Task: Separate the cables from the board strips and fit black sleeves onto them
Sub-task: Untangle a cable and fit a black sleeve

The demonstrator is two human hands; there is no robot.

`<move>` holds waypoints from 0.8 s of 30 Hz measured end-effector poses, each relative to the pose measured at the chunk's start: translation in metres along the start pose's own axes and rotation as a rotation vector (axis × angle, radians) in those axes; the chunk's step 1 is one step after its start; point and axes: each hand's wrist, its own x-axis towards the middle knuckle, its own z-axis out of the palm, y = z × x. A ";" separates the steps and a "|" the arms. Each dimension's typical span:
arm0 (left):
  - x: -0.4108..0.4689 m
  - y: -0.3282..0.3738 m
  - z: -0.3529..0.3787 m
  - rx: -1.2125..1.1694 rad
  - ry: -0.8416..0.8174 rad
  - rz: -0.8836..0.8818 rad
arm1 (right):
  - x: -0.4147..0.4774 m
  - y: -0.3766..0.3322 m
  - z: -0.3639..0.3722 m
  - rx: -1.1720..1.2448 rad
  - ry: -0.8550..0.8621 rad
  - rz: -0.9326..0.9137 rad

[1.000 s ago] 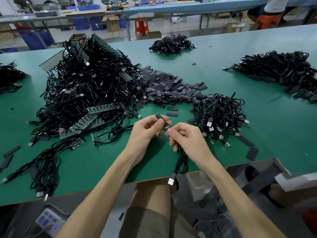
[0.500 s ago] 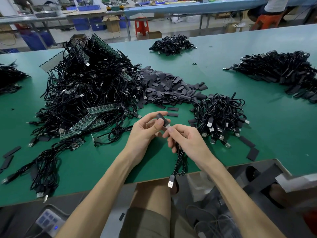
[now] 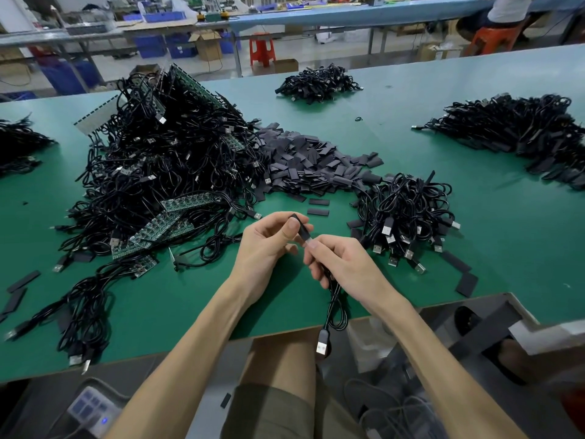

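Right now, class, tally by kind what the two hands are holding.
Sleeve: 1, pinched by the left hand
Cable: 1, held by the right hand
Total: 2

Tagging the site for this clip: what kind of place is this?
Probably an electronics assembly workshop: heaps of black cables on a green workbench, green board strips among them, a pile of black sleeves, and more long benches behind.
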 end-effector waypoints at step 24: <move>0.001 -0.002 0.003 -0.043 -0.022 -0.043 | -0.002 0.001 0.002 -0.020 0.031 -0.045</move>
